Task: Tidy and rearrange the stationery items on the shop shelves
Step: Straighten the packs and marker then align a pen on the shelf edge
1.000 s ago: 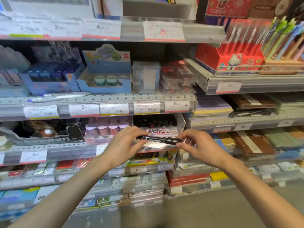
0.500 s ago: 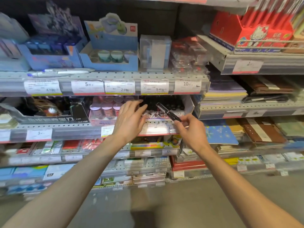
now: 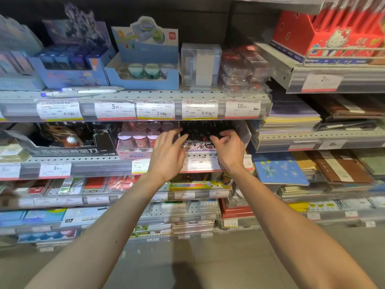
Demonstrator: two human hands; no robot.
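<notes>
Step in hand: straightening black pens in display box, mid shelf.
L hand (image 3: 168, 155) fingers relaxed, resting at box (image 3: 198, 146) front; R hand (image 3: 228, 148) fingers curled over pens (image 3: 205, 130), hold unclear. Next, prob.: level rows, w/o toppling neighbours.

Stocked shelves (image 3: 87, 168) (boxed stationery (image 3: 133, 142))
</notes>
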